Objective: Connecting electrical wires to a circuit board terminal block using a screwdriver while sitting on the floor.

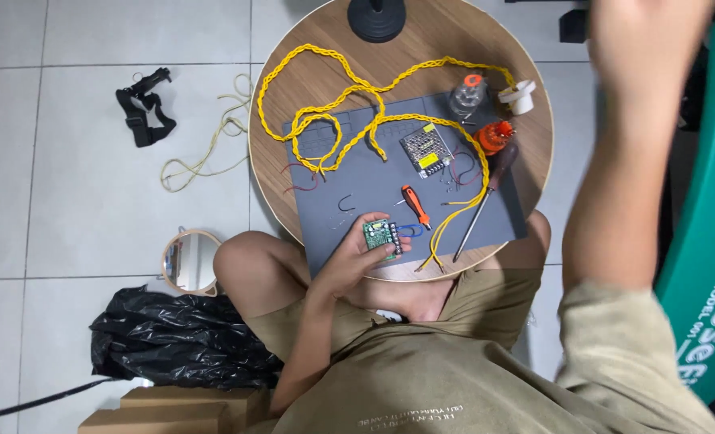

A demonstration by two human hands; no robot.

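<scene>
Setting: round wooden desk point(526, 173) on tiled floor, grey mat point(357, 181) at frame centre.
Left hand point(353, 257): fingers closed around green circuit board point(382, 235), lower centre.
Right hand point(643, 36): raised upper right, blurred; grip unclear.
Progress: yellow wires point(333, 120) loose, orange screwdriver point(415, 205) lying unused.

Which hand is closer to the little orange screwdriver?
Left. The left hand holds a green circuit board just below the orange screwdriver; the right hand is raised far off, up right.

right hand point(643, 32) blurred and clipped by top edge so grip unreadable, left hand point(356, 255) palm covers underside of green circuit board point(382, 235), black lamp base point(377, 18) cut at top, green chair back point(707, 241) runs off right edge, board terminals too small to resolve.
</scene>
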